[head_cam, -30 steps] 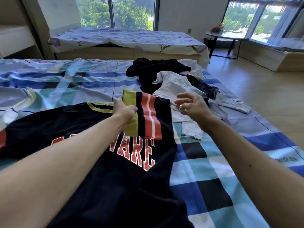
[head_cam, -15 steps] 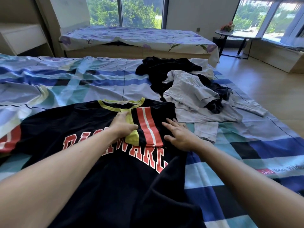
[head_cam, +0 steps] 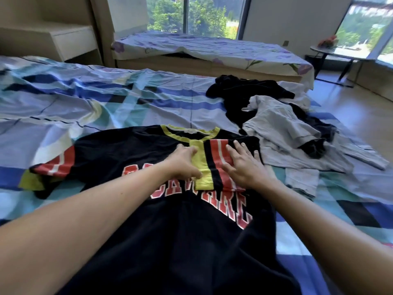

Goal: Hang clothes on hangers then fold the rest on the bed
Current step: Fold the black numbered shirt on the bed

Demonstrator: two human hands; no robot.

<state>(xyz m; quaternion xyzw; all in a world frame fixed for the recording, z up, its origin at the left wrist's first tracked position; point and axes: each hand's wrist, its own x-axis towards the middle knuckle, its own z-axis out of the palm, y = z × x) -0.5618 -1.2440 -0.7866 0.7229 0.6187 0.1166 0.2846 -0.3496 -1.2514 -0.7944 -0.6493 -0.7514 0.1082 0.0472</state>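
Hands flat now: left hand [head_cam: 184,161], right hand [head_cam: 244,167] press folded sleeve [head_cam: 203,167] onto jersey [head_cam: 170,241].

Black T-shirt [head_cam: 176,248]: soft matt cloth, with flat printed red letters.
Checked bedsheet [head_cam: 95,107]: thin smooth cloth, creased, faint sheen.
Grey garment [head_cam: 274,124]: light matt cloth, rumpled.
Black garment [head_cam: 244,96]: dark matt cloth, crumpled.
Floor [head_cam: 365,124]: smooth wood, glossy.
Far bed base [head_cam: 159,66]: pale matt wood.

The left grip [head_cam: 185,161] and right grip [head_cam: 244,165] press flat on a striped sleeve [head_cam: 214,162] folded across the black shirt [head_cam: 170,241] on the bed [head_cam: 106,107]; a clothes pile [head_cam: 282,124] lies alongside, right.
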